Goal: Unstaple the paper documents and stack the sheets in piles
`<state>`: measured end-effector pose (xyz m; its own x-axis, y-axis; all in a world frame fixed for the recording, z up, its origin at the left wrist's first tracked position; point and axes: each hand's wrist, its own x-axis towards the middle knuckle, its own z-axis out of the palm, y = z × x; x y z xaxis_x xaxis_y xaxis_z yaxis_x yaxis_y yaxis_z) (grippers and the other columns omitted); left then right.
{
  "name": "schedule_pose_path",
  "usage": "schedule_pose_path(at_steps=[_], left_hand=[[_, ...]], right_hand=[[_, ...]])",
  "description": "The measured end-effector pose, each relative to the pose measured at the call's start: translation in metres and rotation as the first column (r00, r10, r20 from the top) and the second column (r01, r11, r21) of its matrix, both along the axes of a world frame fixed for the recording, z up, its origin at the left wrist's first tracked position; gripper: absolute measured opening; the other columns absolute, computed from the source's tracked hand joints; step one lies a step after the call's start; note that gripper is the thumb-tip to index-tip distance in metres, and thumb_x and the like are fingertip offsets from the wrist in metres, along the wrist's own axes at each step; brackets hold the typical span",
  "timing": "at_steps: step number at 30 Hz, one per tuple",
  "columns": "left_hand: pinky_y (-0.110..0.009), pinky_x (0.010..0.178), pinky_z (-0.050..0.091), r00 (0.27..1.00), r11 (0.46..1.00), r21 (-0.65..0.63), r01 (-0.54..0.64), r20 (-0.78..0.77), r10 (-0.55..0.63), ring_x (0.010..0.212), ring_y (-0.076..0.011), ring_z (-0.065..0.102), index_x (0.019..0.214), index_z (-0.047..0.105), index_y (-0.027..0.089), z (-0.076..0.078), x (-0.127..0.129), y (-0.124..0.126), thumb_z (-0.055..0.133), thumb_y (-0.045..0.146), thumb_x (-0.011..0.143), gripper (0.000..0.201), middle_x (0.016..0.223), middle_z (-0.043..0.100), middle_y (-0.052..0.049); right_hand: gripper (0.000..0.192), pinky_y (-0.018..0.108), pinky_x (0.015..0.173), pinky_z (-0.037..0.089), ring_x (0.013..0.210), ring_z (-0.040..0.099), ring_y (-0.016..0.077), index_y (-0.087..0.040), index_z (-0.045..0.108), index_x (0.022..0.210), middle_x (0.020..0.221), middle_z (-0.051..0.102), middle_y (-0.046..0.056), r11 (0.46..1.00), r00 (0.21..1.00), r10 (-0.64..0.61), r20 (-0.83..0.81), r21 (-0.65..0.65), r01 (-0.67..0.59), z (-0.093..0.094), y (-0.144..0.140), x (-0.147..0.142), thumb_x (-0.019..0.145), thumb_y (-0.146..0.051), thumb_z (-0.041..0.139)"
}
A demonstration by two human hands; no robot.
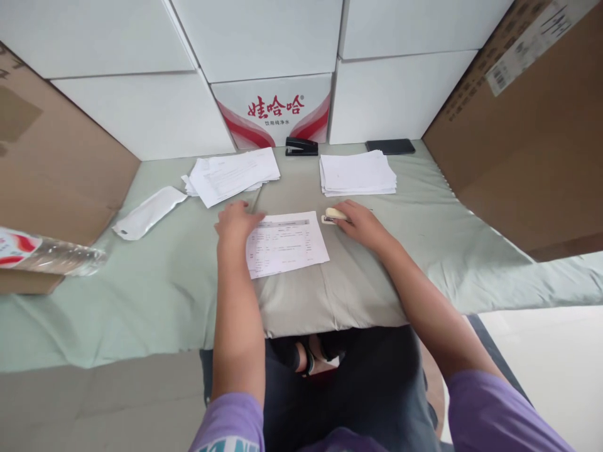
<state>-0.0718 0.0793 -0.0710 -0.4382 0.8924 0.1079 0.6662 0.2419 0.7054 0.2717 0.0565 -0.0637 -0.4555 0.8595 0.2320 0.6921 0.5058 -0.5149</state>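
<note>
At the far left edge a clear plastic bottle (47, 254) lies on its side, its base cut off by the frame. Beside it a flat white pouch (149, 212) rests on the pale green cloth (141, 301) that covers the worktop. Behind that, a loose, fanned pile of papers (234, 174) lies askew, its print too small to read.

The left hand (235, 225) lies palm down with fingers spread, pressing the upper left corner of a printed form (286, 242); the hand hides that corner. The form lies flat near the middle of the worktop, just in front of the person, and its table of text is too blurred to make out.

Behind it a black stapler (301, 147) stands against a white carton with red lettering (276, 113). The right hand (360, 221) is closed around a small cream-coloured stapler (333, 215), just beside the form's upper right corner; only its front end shows, the rest is covered by the fingers. Farther back sits a squared stack of white sheets (357, 173), then a dark phone (390, 146). A large brown carton (527, 138) leans in from the right, cut off by the frame.
</note>
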Motion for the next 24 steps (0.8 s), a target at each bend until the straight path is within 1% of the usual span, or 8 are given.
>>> schedule_pose_path(at_steps=[2,5,8,12,14,19,21,24], left_hand=[[-0.049,0.091,0.047,1.0,0.997,-0.072,-0.028,-0.002,0.028,0.102,-0.0385,0.063,0.075,0.059,0.023,-0.007,-0.015,-0.003,0.09,0.031,0.045,0.044,0.095,0.07,-0.013],[-0.047,0.083,0.048,1.0,0.971,-0.24,0.02,-0.014,-0.024,0.087,-0.0361,0.066,0.074,0.061,0.022,-0.006,-0.022,-0.013,0.085,0.034,0.052,0.036,0.079,0.068,-0.01],[-0.041,0.077,0.047,0.996,0.96,-0.268,0.083,-0.013,-0.089,0.078,-0.0319,0.065,0.068,0.061,0.022,0.001,-0.016,-0.025,0.079,0.032,0.059,0.022,0.068,0.064,-0.007],[-0.033,0.067,0.045,0.987,0.982,-0.113,0.155,0.05,-0.15,0.069,-0.0233,0.06,0.069,0.064,0.02,0.006,-0.008,-0.037,0.07,0.033,0.068,0.014,0.064,0.061,-0.003],[-0.03,0.061,0.043,0.971,0.982,-0.028,0.185,0.157,-0.179,0.065,-0.0202,0.058,0.071,0.063,0.019,0.007,-0.006,-0.041,0.069,0.036,0.071,0.018,0.065,0.061,-0.002],[-0.026,0.057,0.044,0.823,0.95,0.24,0.2,0.485,-0.296,0.062,-0.0163,0.059,0.082,0.056,0.021,0.003,0.003,-0.039,0.071,0.043,0.072,0.028,0.072,0.064,-0.001],[-0.025,0.06,0.046,0.794,0.925,0.329,0.188,0.504,-0.341,0.066,-0.016,0.061,0.088,0.055,0.022,-0.003,0.009,-0.035,0.069,0.044,0.074,0.03,0.076,0.066,-0.001],[-0.026,0.064,0.048,0.788,0.913,0.364,0.185,0.5,-0.359,0.073,-0.0171,0.065,0.095,0.057,0.022,-0.011,0.018,-0.032,0.068,0.049,0.076,0.034,0.082,0.067,-0.003]], right_hand=[[0.03,0.037,0.082,0.045,0.098,0.06,0.0271,-0.023,0.065,0.119,0.107,0.066,0.01,1.0,1.0,-0.015,-0.021,0.01,0.015,-0.003,0.002,0.001,0.095,-0.032,0.049],[0.032,0.039,0.085,0.046,0.101,0.06,0.0278,-0.022,0.065,0.122,0.11,0.067,0.011,0.999,0.999,-0.036,-0.035,0.03,0.037,-0.01,0.008,0.002,0.095,-0.032,0.051],[0.032,0.041,0.089,0.045,0.106,0.058,0.03,-0.021,0.067,0.119,0.111,0.067,0.013,0.994,0.996,-0.084,-0.003,0.07,0.084,-0.015,0.013,0.005,0.092,-0.029,0.053],[0.031,0.043,0.089,0.041,0.108,0.056,0.0322,-0.021,0.069,0.116,0.111,0.068,0.014,0.982,0.983,-0.174,0.055,0.091,0.168,-0.018,0.015,0.008,0.09,-0.026,0.053],[0.031,0.043,0.088,0.04,0.109,0.056,0.0323,-0.021,0.069,0.116,0.111,0.068,0.014,0.981,0.982,-0.179,0.057,0.085,0.174,-0.019,0.015,0.008,0.09,-0.026,0.053],[0.035,0.046,0.091,0.036,0.11,0.054,0.0325,-0.023,0.069,0.12,0.113,0.067,0.013,0.969,0.977,-0.214,0.009,0.128,0.211,-0.015,0.011,0.005,0.088,-0.03,0.056],[0.036,0.048,0.094,0.035,0.111,0.052,0.0322,-0.023,0.069,0.12,0.116,0.067,0.013,0.963,0.976,-0.216,-0.027,0.16,0.217,-0.012,0.008,0.002,0.089,-0.036,0.058],[0.036,0.048,0.096,0.033,0.115,0.05,0.0315,-0.025,0.071,0.116,0.119,0.067,0.011,0.972,0.985,-0.16,-0.071,0.16,0.169,-0.009,0.004,-0.003,0.094,-0.047,0.054]])
